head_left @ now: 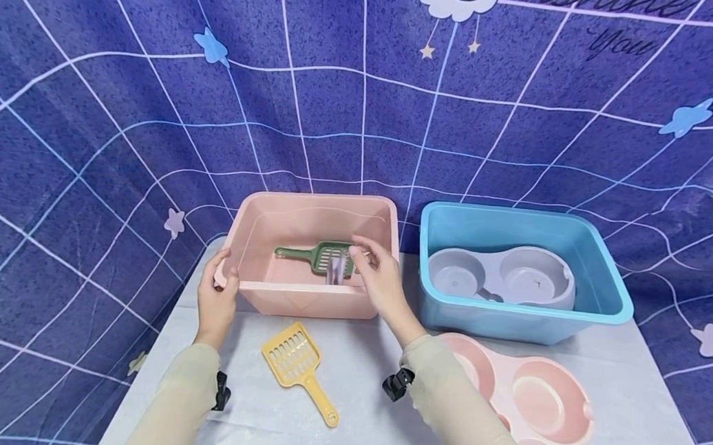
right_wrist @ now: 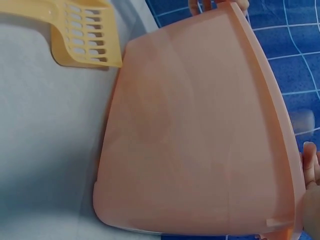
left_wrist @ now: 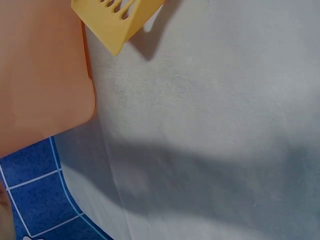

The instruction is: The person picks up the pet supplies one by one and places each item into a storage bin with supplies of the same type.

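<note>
My left hand (head_left: pixel 217 299) grips the left front corner of a pink litter tray (head_left: pixel 310 300), its fingers curled over the rim. Above the tray's right front part, my right hand (head_left: pixel 380 276) has its thumb and fingertips parted. Just off those fingertips is a small see-through, shiny object (head_left: pixel 336 271), also showing as a blurred clear shape (right_wrist: pixel 302 121) in the right wrist view; its kind is unclear. Inside the tray lies a green slotted litter scoop (head_left: pixel 304 254), its slotted end partly behind the clear object. A yellow litter scoop (head_left: pixel 300 368) rests on the table before the tray.
A blue litter tray (head_left: pixel 511 319) stands to the right, with a grey double pet bowl (head_left: pixel 490 266) inside. In front of it a pink double bowl (head_left: pixel 557 409) lies partly under my right forearm. A purple-blue patterned curtain (head_left: pixel 339 111) hangs behind the grey-white tabletop (head_left: pixel 374 417).
</note>
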`<state>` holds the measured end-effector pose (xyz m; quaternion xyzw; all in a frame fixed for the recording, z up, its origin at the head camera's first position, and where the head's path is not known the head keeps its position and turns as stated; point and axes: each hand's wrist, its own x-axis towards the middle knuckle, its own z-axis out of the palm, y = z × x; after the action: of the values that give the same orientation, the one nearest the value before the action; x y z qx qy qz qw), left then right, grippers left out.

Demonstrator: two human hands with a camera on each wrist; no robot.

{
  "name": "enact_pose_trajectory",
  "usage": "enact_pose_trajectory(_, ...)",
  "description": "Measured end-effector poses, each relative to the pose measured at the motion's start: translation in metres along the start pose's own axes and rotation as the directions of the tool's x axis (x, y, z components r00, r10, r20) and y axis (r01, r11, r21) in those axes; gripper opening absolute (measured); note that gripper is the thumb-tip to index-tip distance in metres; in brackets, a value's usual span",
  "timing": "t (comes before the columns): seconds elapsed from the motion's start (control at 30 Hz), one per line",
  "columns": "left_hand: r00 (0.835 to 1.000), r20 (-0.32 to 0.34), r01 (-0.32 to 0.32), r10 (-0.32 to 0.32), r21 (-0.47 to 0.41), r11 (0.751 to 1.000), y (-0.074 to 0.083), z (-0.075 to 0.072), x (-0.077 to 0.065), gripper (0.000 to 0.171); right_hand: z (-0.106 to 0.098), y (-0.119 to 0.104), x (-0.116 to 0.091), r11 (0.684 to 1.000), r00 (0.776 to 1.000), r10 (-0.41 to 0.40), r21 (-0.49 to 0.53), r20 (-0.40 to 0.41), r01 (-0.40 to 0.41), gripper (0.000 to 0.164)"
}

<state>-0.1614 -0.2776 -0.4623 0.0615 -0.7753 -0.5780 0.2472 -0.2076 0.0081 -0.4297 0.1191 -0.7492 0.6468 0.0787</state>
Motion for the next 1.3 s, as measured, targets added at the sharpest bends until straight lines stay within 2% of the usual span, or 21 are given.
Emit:
enact_pose_trajectory(0.23,1.0,0.005,0.008,-0.008,0.003,1.0,0.001,0.0,0.0,0.043,0.0,0.0,0.0,0.999,1.0,-0.009,0.037,0.002,0.009,0.036)
enact_pose_trajectory(0.47,1.0,0.009,0.003,-0.003,-0.001,1.0,0.0,0.0,0.0,0.043,-0.006,-0.039,-0.015,0.992,0.999,-0.037,0.118,-0.02,0.04,0.028)
enact_pose_trajectory(0.77,1.0,-0.002,-0.013,0.013,-0.016,1.0,0.0,0.001,0.0,0.043,-0.007,-0.037,-0.017,0.986,0.994,-0.087,0.14,-0.06,0.095,0.025)
enact_pose_trajectory(1.0,1.0,0.005,0.005,-0.005,-0.013,1.0,0.002,0.0,-0.001,0.043,-0.008,-0.04,-0.024,0.976,0.989,-0.125,0.171,-0.084,0.138,0.024)
enact_pose_trajectory(1.3,1.0,-0.001,0.017,-0.017,0.002,1.0,0.004,0.0,-0.002,0.043,-0.008,-0.044,-0.034,0.975,0.993,-0.091,0.196,-0.076,0.105,0.024)
